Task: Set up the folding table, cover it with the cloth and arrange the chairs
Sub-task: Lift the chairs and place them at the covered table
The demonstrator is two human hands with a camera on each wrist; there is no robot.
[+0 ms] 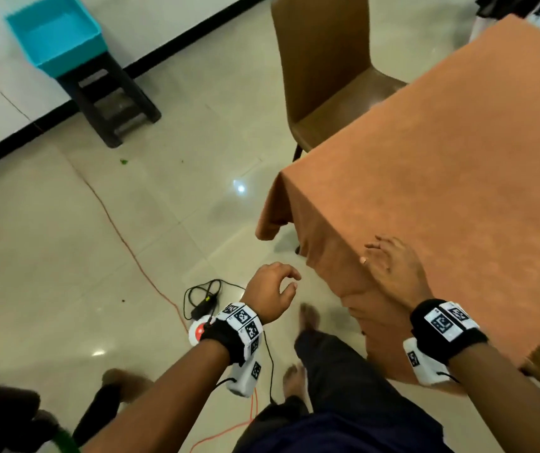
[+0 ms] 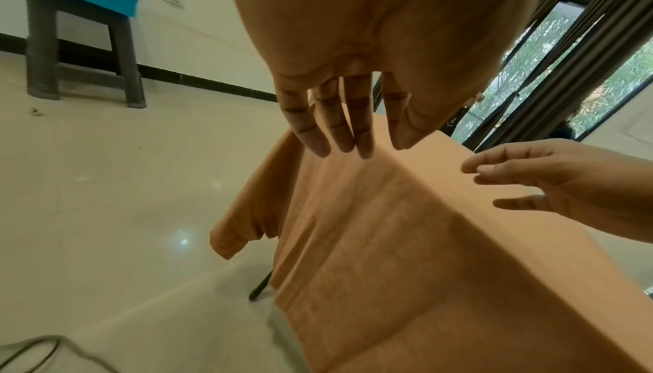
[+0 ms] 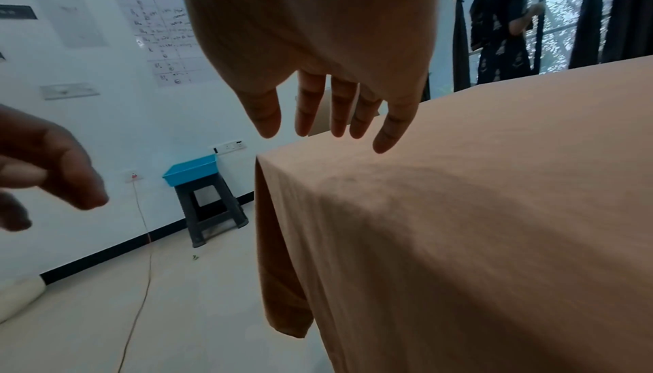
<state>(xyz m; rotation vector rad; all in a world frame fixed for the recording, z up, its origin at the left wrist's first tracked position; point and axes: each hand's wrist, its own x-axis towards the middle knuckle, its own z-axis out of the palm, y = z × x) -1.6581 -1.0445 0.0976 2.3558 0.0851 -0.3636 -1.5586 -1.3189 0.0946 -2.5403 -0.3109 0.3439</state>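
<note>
The square table (image 1: 477, 273), draped in a smooth orange-brown cloth (image 1: 441, 165), stands with a brown moulded plastic chair (image 1: 330, 80) tucked at its far edge. Wide floor lies open off the left edge. The risk: the thin orange cable (image 1: 125, 243) and black cord trailing near the bare feet could trip a step. The right hand (image 1: 392, 269) hovers spread over the near edge; the left hand (image 1: 272, 289) hangs loosely curled, empty.

Table (image 1: 298, 248) hidden under cloth (image 1: 441, 178); chair (image 1: 327, 76) top cropped.
</note>
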